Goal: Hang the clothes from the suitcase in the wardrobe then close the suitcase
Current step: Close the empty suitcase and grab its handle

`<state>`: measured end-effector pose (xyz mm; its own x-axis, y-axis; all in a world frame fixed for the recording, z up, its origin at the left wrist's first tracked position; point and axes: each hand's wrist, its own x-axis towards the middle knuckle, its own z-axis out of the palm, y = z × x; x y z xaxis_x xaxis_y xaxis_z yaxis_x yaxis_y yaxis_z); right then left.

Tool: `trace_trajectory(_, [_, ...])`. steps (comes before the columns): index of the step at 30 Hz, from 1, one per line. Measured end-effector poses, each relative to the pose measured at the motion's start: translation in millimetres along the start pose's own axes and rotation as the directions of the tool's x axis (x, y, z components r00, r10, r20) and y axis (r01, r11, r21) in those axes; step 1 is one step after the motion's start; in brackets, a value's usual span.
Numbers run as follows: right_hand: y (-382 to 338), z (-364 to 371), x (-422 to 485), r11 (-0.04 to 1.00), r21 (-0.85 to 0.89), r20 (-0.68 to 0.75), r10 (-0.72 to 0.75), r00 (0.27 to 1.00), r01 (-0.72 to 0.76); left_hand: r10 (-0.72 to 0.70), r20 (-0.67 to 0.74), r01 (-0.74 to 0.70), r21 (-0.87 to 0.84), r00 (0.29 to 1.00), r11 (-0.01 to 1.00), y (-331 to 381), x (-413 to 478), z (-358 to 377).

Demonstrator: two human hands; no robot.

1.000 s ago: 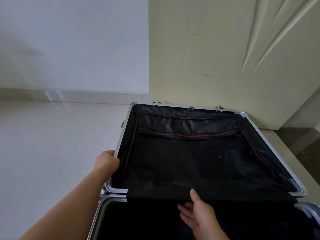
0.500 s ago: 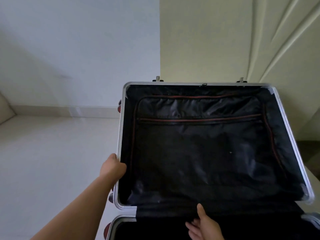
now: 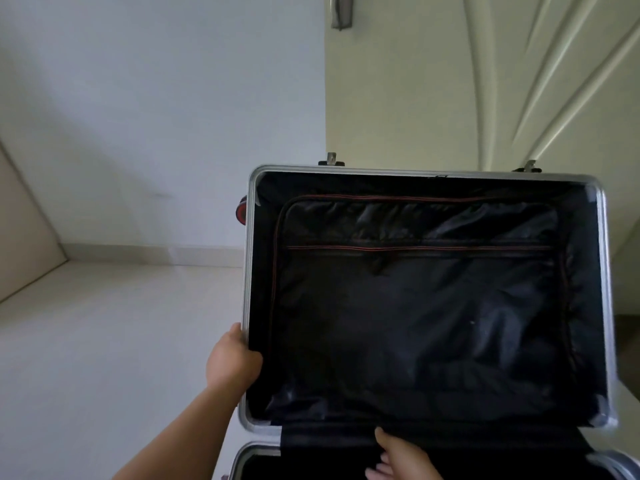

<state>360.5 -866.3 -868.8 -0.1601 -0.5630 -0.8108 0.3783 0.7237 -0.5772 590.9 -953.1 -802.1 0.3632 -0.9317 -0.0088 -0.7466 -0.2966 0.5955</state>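
We see the bare left forearm (image 3: 173, 441) rise from the lower left with the wrist straight. The left hand (image 3: 232, 358) wraps the side rim of the suitcase lid (image 3: 246, 271), thumb on the inner face, fingers hidden behind it. Our right hand (image 3: 398, 457) shows only partly at the bottom edge, palm down, fingers loosely straight, thumb raised

Bare left forearm (image 3: 180, 434), bare left grip (image 3: 232, 362), bare right grip (image 3: 401, 459)
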Motion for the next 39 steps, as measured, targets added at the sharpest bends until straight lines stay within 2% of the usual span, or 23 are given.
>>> trace_trajectory(5, [-13.4,-9.8,-32.4,0.978,-0.164,0.101,-0.11,0.989,0.125,0.019,-0.051,-0.02,-0.018,0.999,1.0,-3.6,-12.6,-3.9])
trace_trajectory(8, [-43.9,-14.9,-63.9,0.967,-0.162,0.121,-0.18,0.976,0.198,0.023,-0.087,-0.027,-0.039,0.996,0.999,-3.7,-18.7,-6.4])
trace_trajectory(10, [-71.4,-16.6,-86.8,0.949,-0.042,0.109,-0.306,0.946,0.312,0.023,-0.091,-0.028,-0.045,0.996,0.999,-3.0,-22.6,-7.2])
trace_trajectory(13, [-110.0,-15.8,-135.9,0.871,0.17,0.159,-0.485,0.86,0.46,0.022,-0.088,-0.024,-0.02,0.996,1.0,-2.0,-28.0,-10.7])
trace_trajectory(17, [-154.1,-12.7,-191.0,0.767,0.344,0.154,-0.615,0.773,0.541,0.003,-0.116,-0.008,-0.045,0.993,0.999,-0.3,-36.7,-13.7])
trace_trajectory(25, [-198.1,-16.7,-244.5,0.674,0.393,-0.012,-0.676,0.736,0.625,-0.021,-0.099,0.011,-0.1,0.995,0.995,-0.6,-52.3,-23.1])
trace_trajectory(36, [-219.8,-18.4,-245.8,0.731,0.321,-0.085,-0.611,0.787,0.602,-0.041,-0.105,0.021,-0.182,0.994,0.983,-2.4,-59.8,-24.3])
trace_trajectory(39, [-221.0,-17.1,-245.3,0.709,0.313,-0.096,-0.639,0.764,0.632,-0.036,-0.084,0.021,-0.177,0.996,0.984,-5.3,-61.8,-25.7])
